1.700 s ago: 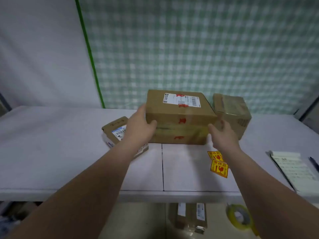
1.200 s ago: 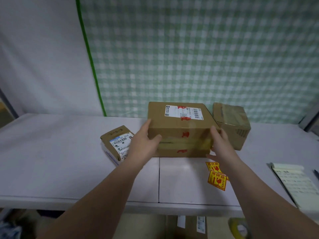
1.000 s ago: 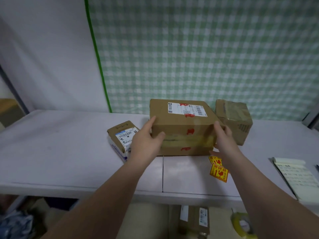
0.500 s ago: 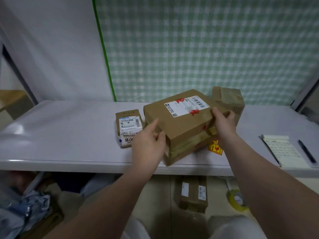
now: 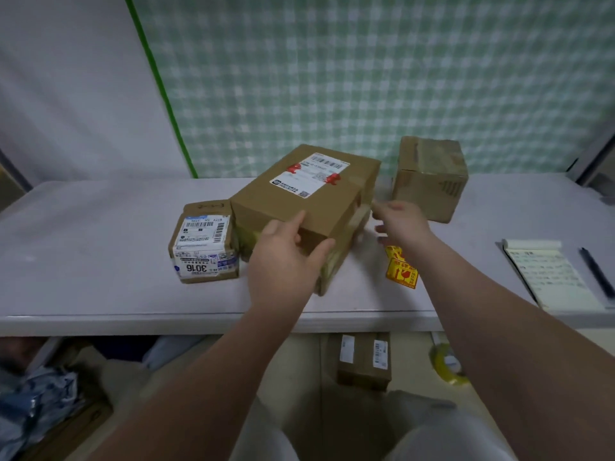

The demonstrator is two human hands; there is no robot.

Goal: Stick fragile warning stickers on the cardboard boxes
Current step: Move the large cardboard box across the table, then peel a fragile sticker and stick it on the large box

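1. The left hand (image 5: 286, 257) grips the near corner of the large cardboard box (image 5: 309, 201), with the thumb on one side face and the fingers over the top edge.
2. The right hand (image 5: 402, 224), blurred, is loosely spread and holds nothing, just beside the box's right side.
3. That box sits skewed on the tabletop (image 5: 83, 244), just beside a small labelled box (image 5: 206, 241). A third box (image 5: 429, 178) stands behind. All are closed, their contents hidden.
4. Yellow fragile stickers (image 5: 401, 271) lie by the right forearm, and a notepad (image 5: 549, 271) and pen (image 5: 595, 271) lie farther right.
5. Green checked cloth (image 5: 366, 78) hangs behind.
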